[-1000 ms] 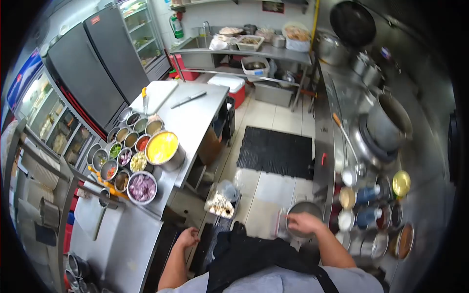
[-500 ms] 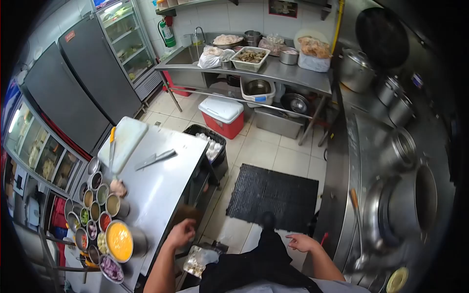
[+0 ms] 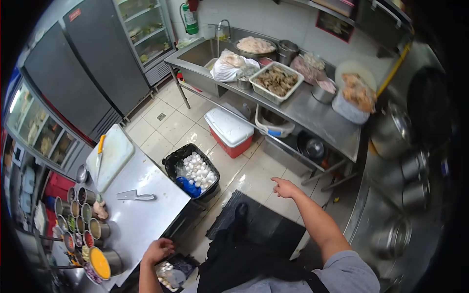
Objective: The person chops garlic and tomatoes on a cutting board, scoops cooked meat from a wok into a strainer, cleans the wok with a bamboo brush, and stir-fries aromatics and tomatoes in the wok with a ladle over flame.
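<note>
My left hand (image 3: 159, 250) hangs by the near edge of the steel table (image 3: 141, 215), its fingers loosely bent and nothing in them. Below it is a container with whitish pieces (image 3: 171, 273). My right hand (image 3: 285, 188) reaches forward over the floor, index finger stretched out and the others partly curled, holding nothing. Ahead of it stands a red cooler with a white lid (image 3: 229, 128). A black-lined bin (image 3: 169, 161) heaped with what look like eggshells stands beside the table. On the tabletop lie a wide-bladed knife (image 3: 135, 196) and a white cutting board (image 3: 117, 154) with an orange-handled knife (image 3: 101, 149).
Metal pots of sauces and chopped vegetables, including one of orange liquid (image 3: 100, 263), crowd the table's left side. A steel sink counter (image 3: 332, 129) across the back bears a basket of brownish food (image 3: 277, 82). A black mat (image 3: 264, 219) lies underfoot. Stove pots (image 3: 391, 129) line the right.
My view has shifted forward, bringing the bin and sink counter closer. My right arm has stretched out ahead. My left hand stays low by the table, and one foot has stepped along the mat.
</note>
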The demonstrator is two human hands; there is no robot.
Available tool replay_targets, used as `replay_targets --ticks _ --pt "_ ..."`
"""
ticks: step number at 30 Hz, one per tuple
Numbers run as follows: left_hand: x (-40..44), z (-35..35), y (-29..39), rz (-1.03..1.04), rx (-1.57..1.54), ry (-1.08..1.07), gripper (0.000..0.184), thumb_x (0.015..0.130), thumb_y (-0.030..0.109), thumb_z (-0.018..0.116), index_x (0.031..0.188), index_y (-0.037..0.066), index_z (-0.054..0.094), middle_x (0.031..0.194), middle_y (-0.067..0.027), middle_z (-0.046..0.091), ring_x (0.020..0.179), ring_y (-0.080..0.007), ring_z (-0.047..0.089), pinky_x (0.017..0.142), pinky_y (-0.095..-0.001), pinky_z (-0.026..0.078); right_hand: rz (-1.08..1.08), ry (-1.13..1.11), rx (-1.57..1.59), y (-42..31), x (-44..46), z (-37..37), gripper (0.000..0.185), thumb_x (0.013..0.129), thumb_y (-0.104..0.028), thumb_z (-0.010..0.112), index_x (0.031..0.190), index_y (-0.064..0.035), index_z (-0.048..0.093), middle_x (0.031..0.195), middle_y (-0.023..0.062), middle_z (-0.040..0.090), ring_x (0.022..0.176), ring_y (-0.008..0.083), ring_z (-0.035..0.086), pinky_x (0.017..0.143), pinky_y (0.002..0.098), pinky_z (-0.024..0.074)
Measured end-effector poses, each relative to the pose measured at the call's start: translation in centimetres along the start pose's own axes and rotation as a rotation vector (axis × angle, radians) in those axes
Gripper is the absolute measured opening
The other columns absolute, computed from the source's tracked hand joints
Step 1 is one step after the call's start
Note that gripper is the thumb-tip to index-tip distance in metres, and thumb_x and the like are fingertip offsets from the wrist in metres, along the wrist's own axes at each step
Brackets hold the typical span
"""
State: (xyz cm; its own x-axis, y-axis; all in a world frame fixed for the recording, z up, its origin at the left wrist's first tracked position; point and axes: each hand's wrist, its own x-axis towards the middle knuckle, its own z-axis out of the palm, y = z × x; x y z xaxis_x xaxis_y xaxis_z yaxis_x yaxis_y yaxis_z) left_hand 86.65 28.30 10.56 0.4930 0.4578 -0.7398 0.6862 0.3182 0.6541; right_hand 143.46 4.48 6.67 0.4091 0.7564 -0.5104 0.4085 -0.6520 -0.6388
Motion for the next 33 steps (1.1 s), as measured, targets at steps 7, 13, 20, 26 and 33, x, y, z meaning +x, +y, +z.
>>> replay_targets --ticks 7,13,20,26,33 --pt "21.0 5.9 22.5 0.376 0.42 -0.046 0.043 0.086 0.006 0.057 0.128 0.0 0.056 0.11 -0.0164 0.068 0.102 -0.0266 0.067 0.09 -0.0368 0.052 0.508 0.476 1.284 14.7 14.2 -14.2 0.059 0.103 -0.051 0.037 0.151 -0.0187 0.025 0.119 0.0203 0.066 0.089 0.0349 0.07 0.072 0.0472 0.0553" --pt "27.5 3.5 41.5 0.6 0.577 -0.023 0.048 0.089 0.015 0.063 0.135 0.006 0.051 0.114 -0.0133 0.068 0.106 -0.0272 0.066 0.091 -0.0371 0.052 0.829 0.798 1.823 19.5 24.3 -25.8 0.043 0.098 -0.037 0.034 0.113 -0.0026 0.055 0.092 0.0165 0.069 0.076 0.0317 0.069 0.066 0.0388 0.0584" --pt "33.2 -9.8 37.9 0.398 0.196 0.516 0.042 0.087 0.011 0.066 0.126 0.002 0.055 0.1 -0.0112 0.068 0.089 -0.0204 0.067 0.078 -0.0331 0.054 0.83 1.22 1.547 28.8 28.6 -22.1 0.025 0.093 -0.033 0.044 0.086 -0.0103 0.053 0.076 0.0064 0.052 0.056 0.0206 0.045 0.049 0.0316 0.0375" --pt "43.6 -10.9 22.3 -0.089 0.523 0.404 0.045 0.088 0.018 0.066 0.128 0.004 0.054 0.102 -0.0069 0.067 0.08 -0.0182 0.066 0.068 -0.0397 0.054 0.974 1.445 1.381 24.7 27.6 -24.2 0.02 0.093 -0.027 0.048 0.092 -0.0078 0.054 0.083 0.0074 0.055 0.061 0.0204 0.049 0.053 0.0324 0.0406" --pt "43.8 -17.5 31.0 -0.569 -0.333 0.301 0.038 0.085 0.003 0.061 0.122 0.005 0.058 0.088 -0.0105 0.065 0.067 -0.0211 0.066 0.049 -0.0341 0.049 1.273 0.539 0.753 16.5 29.2 -27.7 0.019 0.092 -0.016 0.052 0.105 -0.0026 0.057 0.094 0.01 0.062 0.069 0.0215 0.059 0.059 0.0335 0.0484"
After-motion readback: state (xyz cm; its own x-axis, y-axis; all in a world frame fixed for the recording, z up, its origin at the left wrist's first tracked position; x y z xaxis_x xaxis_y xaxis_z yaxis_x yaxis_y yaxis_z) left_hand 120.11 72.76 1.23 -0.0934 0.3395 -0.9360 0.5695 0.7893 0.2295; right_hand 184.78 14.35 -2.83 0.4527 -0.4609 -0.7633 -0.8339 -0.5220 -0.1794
